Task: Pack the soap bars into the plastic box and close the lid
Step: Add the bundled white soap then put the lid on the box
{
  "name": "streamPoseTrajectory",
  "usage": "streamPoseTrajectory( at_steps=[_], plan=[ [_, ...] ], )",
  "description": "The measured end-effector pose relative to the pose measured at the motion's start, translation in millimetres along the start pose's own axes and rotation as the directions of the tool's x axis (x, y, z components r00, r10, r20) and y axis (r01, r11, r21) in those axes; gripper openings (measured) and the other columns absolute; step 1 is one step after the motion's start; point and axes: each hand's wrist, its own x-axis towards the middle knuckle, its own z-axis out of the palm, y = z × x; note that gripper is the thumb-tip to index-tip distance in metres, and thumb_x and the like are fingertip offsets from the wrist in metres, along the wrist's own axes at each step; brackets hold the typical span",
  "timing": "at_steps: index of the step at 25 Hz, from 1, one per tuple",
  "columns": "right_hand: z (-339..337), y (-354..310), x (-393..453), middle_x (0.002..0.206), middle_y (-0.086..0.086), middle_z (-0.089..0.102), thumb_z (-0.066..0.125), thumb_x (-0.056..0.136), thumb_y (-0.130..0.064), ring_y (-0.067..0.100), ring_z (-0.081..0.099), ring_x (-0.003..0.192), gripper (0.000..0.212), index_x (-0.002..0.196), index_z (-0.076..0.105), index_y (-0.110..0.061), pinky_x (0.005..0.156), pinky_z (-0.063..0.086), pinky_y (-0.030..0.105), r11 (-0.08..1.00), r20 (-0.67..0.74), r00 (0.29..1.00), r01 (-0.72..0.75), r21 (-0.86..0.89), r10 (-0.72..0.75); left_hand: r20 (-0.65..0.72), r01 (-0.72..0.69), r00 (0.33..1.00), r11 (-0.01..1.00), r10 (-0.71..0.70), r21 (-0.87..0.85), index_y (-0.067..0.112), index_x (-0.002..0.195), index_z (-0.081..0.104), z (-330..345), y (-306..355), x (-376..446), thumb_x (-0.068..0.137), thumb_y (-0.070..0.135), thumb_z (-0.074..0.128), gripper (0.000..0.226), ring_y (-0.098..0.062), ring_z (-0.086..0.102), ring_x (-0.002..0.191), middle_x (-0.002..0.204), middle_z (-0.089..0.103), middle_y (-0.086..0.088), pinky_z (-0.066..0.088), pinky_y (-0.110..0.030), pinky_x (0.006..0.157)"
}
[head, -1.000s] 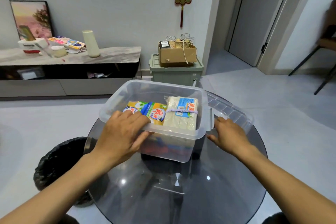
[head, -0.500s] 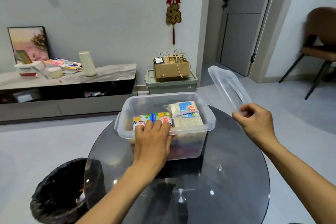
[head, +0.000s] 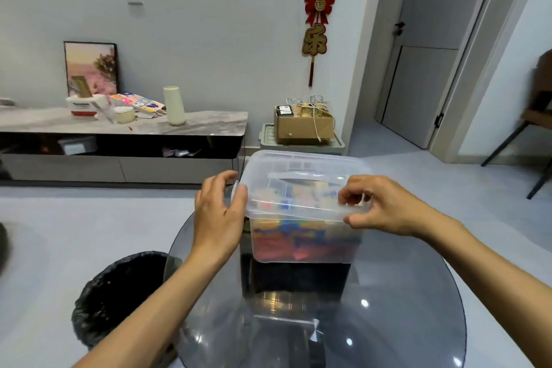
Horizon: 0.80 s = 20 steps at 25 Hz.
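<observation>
The lid (head: 301, 176) now sits over the box (head: 301, 239); my right hand (head: 385, 206) pinches its edge, left hand (head: 218, 212) loosely steadies. Next: press it shut.

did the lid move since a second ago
Yes. The lid went from the table right of the box, up and leftward, onto the box top.

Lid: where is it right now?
In the head view, the lid sits atop the box at table centre, between the left hand and right hand.
</observation>
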Motion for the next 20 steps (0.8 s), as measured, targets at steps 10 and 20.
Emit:
streamPoseTrajectory(
  at_steps=[10,20],
  plan=[
    [21.3,20.7,2.5,0.089,-0.005,0.076,0.069,0.088,-0.020,0.011,0.067,0.090,0.011,0.086,0.080,-0.018,0.081,0.049,0.023,0.857,-0.270,0.885,-0.225,0.463,0.378,-0.047,0.158,0.986,0.987,-0.159,-0.033,0.032,0.074,0.075,10.2,-11.6,20.0,0.081,0.039,0.075,0.009,-0.011,0.069,0.082,0.083,0.074,0.011,0.059,-0.040,0.079],
    [50.3,40.3,-4.2,0.116,0.008,0.067,0.063,0.085,-0.024,0.018,0.058,0.099,0.030,0.112,0.067,-0.011,0.080,0.040,0.029,0.572,-0.245,0.604,-0.437,0.694,0.758,0.057,0.447,0.893,0.866,-0.446,-0.225,0.021,0.104,0.070,21.2,-25.9,42.8,0.077,0.037,0.079,0.034,-0.014,0.067,0.089,0.100,0.073,0.003,0.054,-0.033,0.074]
  ],
)
